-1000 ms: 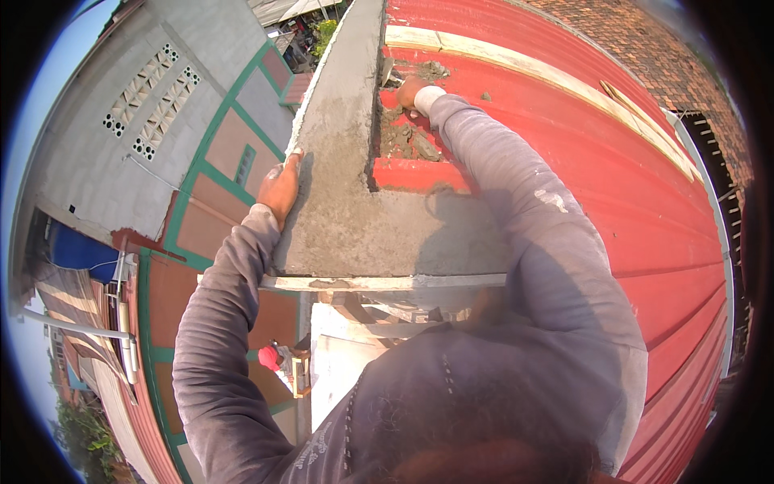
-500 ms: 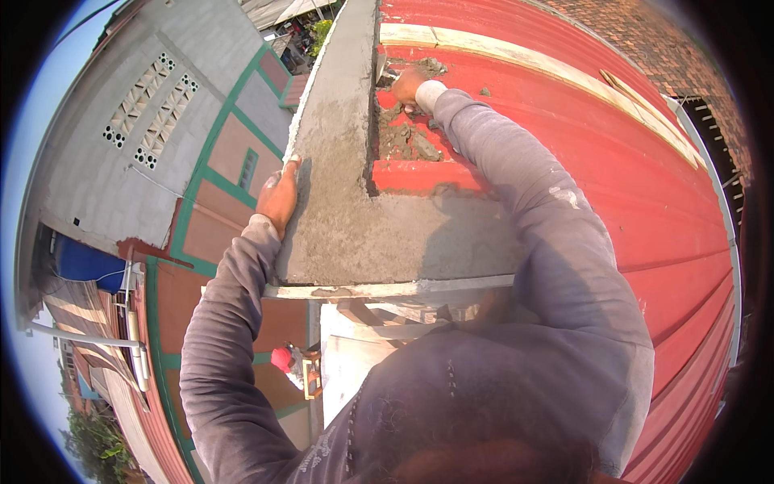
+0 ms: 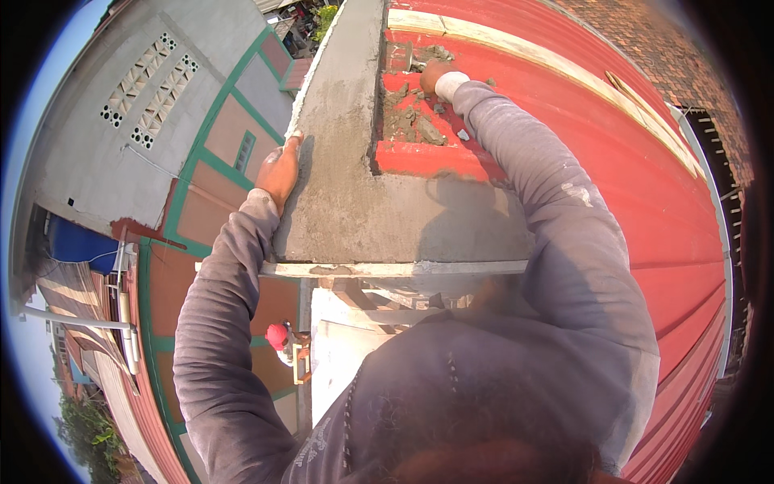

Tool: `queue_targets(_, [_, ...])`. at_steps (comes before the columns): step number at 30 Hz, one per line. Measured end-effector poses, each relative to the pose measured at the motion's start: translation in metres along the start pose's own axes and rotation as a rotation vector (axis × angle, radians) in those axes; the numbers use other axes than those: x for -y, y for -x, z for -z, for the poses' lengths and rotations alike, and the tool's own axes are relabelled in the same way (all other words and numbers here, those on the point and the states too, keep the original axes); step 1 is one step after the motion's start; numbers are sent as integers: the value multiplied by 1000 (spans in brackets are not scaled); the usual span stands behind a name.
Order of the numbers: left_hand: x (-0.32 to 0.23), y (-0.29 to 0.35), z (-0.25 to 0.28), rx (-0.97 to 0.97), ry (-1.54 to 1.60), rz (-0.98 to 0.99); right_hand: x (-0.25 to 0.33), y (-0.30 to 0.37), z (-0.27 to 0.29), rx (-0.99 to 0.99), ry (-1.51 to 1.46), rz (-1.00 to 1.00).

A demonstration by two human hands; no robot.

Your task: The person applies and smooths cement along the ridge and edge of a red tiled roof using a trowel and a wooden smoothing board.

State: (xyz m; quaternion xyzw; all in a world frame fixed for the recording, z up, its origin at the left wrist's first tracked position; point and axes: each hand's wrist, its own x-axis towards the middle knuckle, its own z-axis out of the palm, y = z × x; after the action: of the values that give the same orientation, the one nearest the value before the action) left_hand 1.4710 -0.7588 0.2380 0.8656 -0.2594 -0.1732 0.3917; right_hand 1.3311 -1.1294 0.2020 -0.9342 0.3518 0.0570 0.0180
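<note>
My left hand [image 3: 279, 171] grips the left edge of a grey cement-covered ledge [image 3: 347, 149]; part of its fingers is hidden. Far out over the red metal roof, my right hand [image 3: 439, 77] is closed round a trowel, whose handle it mostly covers. The trowel's small metal blade [image 3: 409, 57] points toward the ledge's inner edge. Lumps of wet mortar [image 3: 411, 121] lie on the roof just nearer than this hand. More mortar [image 3: 436, 53] sits beyond the trowel.
A pale board [image 3: 395, 269] runs along the ledge's near side, with a drop below. Down there, a person in a red cap [image 3: 278, 335] is beside a wooden frame. Long planks [image 3: 548, 68] cross the red roof [image 3: 597, 153]. A grey wall [image 3: 105, 177] rises left.
My right hand and the trowel have shifted slightly right, away from the ledge's inner edge, uncovering more of the blade. My left hand stays on the edge. The view has tilted a little.
</note>
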Motion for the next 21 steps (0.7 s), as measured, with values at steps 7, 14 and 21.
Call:
queue_targets(7, [5,5,2,-10,25,8,-7,125,8,-193,-864,-63])
queue_targets(14, [6,-8,1,13,-24,-41,37,195,-16,66,-1014,-17])
queue_targets(21, [0,-2,0,18,-11,-2,-10,188,8,62,-670,18])
